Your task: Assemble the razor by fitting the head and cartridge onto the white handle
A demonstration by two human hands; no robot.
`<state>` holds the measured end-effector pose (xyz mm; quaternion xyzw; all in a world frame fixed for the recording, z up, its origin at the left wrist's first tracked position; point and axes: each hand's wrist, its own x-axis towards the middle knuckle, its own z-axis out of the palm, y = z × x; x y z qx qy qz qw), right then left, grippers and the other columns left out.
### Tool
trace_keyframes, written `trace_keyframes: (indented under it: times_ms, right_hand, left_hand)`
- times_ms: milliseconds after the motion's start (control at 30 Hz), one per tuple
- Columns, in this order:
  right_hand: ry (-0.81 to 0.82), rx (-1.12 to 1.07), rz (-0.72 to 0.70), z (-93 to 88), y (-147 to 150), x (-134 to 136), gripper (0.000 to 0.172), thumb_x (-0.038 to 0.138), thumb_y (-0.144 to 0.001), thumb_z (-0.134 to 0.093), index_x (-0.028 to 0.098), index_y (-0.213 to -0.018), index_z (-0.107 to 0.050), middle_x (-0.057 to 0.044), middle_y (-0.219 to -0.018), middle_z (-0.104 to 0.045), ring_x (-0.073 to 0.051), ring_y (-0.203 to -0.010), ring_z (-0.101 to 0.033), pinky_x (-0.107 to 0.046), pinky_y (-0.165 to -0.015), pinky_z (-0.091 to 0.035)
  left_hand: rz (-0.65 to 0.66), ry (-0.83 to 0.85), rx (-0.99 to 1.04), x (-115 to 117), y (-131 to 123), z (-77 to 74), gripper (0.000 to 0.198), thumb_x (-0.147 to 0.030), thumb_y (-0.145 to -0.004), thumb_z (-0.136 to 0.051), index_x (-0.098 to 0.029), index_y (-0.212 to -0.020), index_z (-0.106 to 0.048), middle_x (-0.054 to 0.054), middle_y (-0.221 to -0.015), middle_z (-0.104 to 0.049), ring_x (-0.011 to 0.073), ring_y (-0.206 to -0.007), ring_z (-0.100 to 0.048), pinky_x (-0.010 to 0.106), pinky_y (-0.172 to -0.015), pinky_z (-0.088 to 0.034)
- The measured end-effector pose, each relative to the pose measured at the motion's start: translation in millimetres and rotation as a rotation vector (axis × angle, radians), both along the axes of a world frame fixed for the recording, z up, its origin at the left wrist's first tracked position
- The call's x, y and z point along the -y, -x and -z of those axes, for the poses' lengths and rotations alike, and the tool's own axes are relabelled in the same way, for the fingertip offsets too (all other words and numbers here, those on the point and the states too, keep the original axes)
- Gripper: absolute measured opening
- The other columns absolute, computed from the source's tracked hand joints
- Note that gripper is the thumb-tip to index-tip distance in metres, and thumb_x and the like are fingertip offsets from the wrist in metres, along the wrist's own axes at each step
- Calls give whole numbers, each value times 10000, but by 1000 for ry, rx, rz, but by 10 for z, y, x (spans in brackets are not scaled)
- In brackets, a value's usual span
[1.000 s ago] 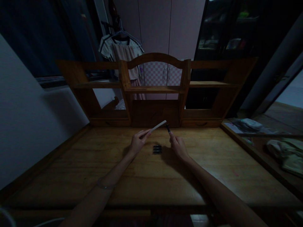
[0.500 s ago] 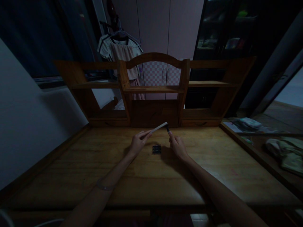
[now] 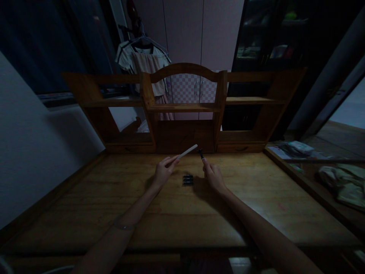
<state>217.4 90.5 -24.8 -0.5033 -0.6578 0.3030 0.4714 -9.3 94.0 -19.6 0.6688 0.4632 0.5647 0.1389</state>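
Left hand (image 3: pixel 163 173) — fingers pinched round a pale flat stick (image 3: pixel 188 150), tip angled up toward the right hand (image 3: pixel 213 176). Right hand closed on a black T-headed tool (image 3: pixel 201 153), razor-like, its head just beside the stick's tip, apart from it. Between and slightly nearer than the hands: a small dark three-barred pack (image 3: pixel 188 180) on the wooden desk (image 3: pixel 159 224). Beyond both hands, a wooden hutch (image 3: pixel 185 108) blocks the far edge — hung shirt (image 3: pixel 125 57) behind it, left. Well right of the right hand, crumpled pale cloth (image 3: pixel 350 184).
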Motion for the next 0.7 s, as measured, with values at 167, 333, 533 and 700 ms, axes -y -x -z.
trace_keyframes:
  times_ms: [167,333,533,700]
  right_hand:
    - [5,-10,2,-16,4,19,595,636,-898,-271,196,-517,-394,26,-452,-365,-106,-425,-364,-247,-435,-223]
    - [10,0,-8,-18,-5,22,597,634,-901,-264,193,-526,-409,23,-457,-373,-107,-428,-371,-247,-438,-225]
    - [-4,11,-2,-16,-12,14,597,623,-908,-272,187,-533,-436,18,-472,-398,-107,-440,-384,-245,-447,-236]
    - [-2,6,16,-3,-14,5,600,632,-904,-272,184,-543,-445,22,-469,-390,-104,-432,-374,-244,-443,-222]
  left_hand:
    - [44,2,-9,39,-39,-18,322,-373,-824,-607,-214,-1091,-689,46,-903,-676,159,-793,-608,248,-710,-457]
    - [30,22,-11,23,-45,21,330,-384,-829,-598,-206,-1090,-688,52,-906,-675,167,-813,-616,258,-730,-465]
    - [18,9,-34,8,-34,35,320,-387,-831,-596,-205,-1075,-695,50,-877,-680,167,-814,-615,261,-739,-468]
    - [-8,30,-24,-13,3,39,331,-387,-829,-599,-196,-1085,-690,57,-913,-684,173,-836,-619,266,-752,-468]
